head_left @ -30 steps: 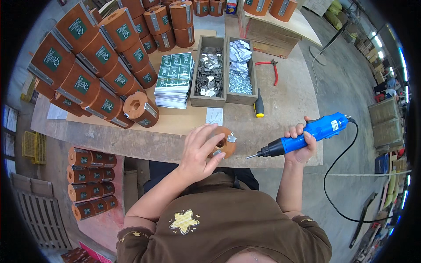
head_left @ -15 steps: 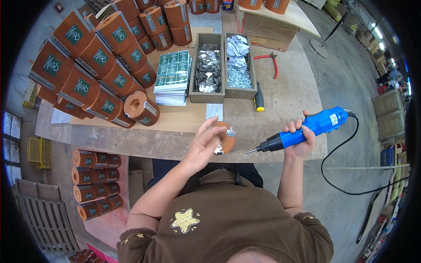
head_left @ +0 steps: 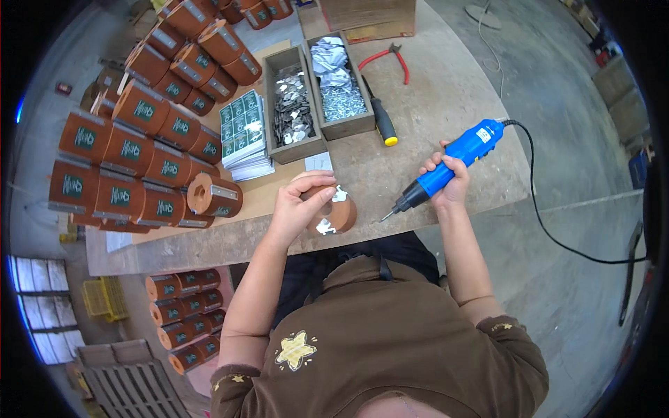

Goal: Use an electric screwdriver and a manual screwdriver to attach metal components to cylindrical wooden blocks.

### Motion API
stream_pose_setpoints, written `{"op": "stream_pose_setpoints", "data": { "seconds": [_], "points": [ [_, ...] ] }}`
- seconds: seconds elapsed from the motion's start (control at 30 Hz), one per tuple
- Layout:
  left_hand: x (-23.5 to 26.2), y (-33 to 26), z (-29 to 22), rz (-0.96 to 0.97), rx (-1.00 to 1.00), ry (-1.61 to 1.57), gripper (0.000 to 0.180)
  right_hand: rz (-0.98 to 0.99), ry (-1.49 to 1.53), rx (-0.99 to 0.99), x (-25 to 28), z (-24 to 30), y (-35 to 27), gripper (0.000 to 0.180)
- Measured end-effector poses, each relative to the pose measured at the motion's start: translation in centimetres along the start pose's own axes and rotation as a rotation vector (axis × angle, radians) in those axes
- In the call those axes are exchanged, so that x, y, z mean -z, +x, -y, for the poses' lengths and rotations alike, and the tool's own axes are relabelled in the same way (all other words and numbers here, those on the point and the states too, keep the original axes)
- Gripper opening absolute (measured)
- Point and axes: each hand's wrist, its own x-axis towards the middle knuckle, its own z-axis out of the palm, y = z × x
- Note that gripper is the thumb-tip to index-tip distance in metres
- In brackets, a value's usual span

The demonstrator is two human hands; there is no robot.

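My right hand grips a blue electric screwdriver with a black nose. Its bit points down and left, just above the tabletop and to the right of a round terracotta-coloured block. That block stands at the table's near edge with two small shiny metal plates on it, an upper plate and a lower plate. Over the block's left side is my left hand, thumb and fingertips pinched together beside the upper plate. Whatever is in the pinch is too small to make out.
Beyond are two wooden trays, one of metal plates, one of screws. A stack of green-and-white labels, a screwdriver and red-handled pliers lie beside them. Labelled terracotta cylinders are piled at left. A black cord trails right.
My left fingers, spread before, have come together over the block. The electric screwdriver has shifted left and tilts more steeply. The whole view has turned.
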Motion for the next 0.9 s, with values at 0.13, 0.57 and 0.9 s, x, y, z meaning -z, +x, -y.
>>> {"op": "stream_pose_setpoints", "data": {
  "seconds": [0.13,0.57,0.9],
  "points": [
    [-0.6,0.0,0.0,-0.074,0.117,-0.125,0.022,-0.037,0.015,-0.015,1.3,-0.3,-0.2,0.047],
    [0.0,-3.6,-2.0,-0.189,0.094,-0.071,0.030,0.038,0.075,-0.038,2.5,-0.1,0.5,0.047],
    [-1.9,-4.1,-2.3,-0.202,0.255,-0.206,0.052,0.034,0.092,-0.055,2.5,0.1,0.2,0.048]
  ]
}}
